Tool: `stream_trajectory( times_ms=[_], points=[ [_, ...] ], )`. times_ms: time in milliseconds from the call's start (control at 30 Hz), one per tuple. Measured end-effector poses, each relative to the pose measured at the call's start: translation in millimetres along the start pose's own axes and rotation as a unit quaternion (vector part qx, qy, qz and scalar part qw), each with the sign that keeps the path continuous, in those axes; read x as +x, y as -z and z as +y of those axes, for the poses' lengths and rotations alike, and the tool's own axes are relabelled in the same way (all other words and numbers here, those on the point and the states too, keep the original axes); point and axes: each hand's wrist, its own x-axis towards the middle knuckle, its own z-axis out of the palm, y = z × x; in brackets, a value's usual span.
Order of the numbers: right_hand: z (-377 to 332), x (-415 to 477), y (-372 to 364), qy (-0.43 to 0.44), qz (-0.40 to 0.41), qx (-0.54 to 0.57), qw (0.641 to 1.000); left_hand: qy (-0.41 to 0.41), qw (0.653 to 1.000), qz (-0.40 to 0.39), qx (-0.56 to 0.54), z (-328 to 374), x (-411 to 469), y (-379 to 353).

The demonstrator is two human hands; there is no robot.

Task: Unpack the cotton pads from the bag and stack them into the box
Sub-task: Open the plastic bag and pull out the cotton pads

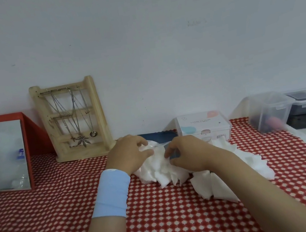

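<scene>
**Both hands on bag; pads heaped on table**

The red-patterned tablecloth (183, 220) carries a loose white heap of cotton pads (254, 162) at centre. The box (204, 128) stands just behind the heap. Left hand (130, 153) and right hand (189, 154) each pinch the clear bag (157, 145) atop the heap.

- tablecloth (44, 221): woven cloth, matt
- cotton pads (159, 166): soft, fibrous, matt
- bag (153, 145): thin clear plastic, glossy
- box (204, 128): clear hard plastic, smooth
- stand (96, 112): bare wood; chains (74, 115): shiny metal
- wristband (112, 193): knit cloth
</scene>
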Motion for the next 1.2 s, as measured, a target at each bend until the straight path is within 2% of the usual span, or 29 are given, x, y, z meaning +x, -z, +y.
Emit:
stream_trajectory(
  times_ms=[100, 200, 300, 400, 500, 667, 800, 867, 1000, 1133, 1200],
  points=[
    [-6, 3, -5, 0.014, 0.045, -0.001, 0.999, 0.006, 0.996, 0.073, -0.054, -5, 3, -1],
    [-15, 7, -11, 0.036, 0.087, 0.008, 0.995, 0.025, 0.988, 0.098, -0.114, -15, 8, -5],
    [-25, 13, -18, 0.016, 0.071, -0.009, 0.997, 0.026, 0.990, 0.071, -0.120, -22, 11, -7],
    [-29, 19, -21, -0.017, 0.089, -0.052, 0.995, 0.038, 0.994, 0.022, -0.095, -30, 10, -8],
    [-31, 22, -23, -0.014, 0.057, -0.034, 0.998, 0.036, 0.992, 0.036, -0.114, -35, 9, -7],
    [-42, 30, -29, 0.005, 0.010, -0.009, 1.000, 0.037, 0.994, 0.062, -0.076, -34, 10, -5],
    [-52, 37, -33, 0.024, -0.002, -0.024, 0.999, 0.057, 0.985, 0.082, -0.139, -36, 10, -8],
    [-57, 40, -33, 0.005, -0.030, -0.044, 0.999, 0.071, 0.978, 0.087, -0.176, -38, 10, -8],
    [-76, 47, -28, -0.021, -0.137, -0.132, 0.981, 0.079, 0.967, 0.061, -0.235, -40, 10, -10],
    [-85, 61, -27, -0.079, -0.162, -0.167, 0.969, 0.086, 0.963, 0.033, -0.254, -43, 12, -6],
    [-80, 60, -35, -0.078, -0.119, -0.166, 0.976, 0.086, 0.961, -0.007, -0.262, -46, 14, -3]
  ],
)
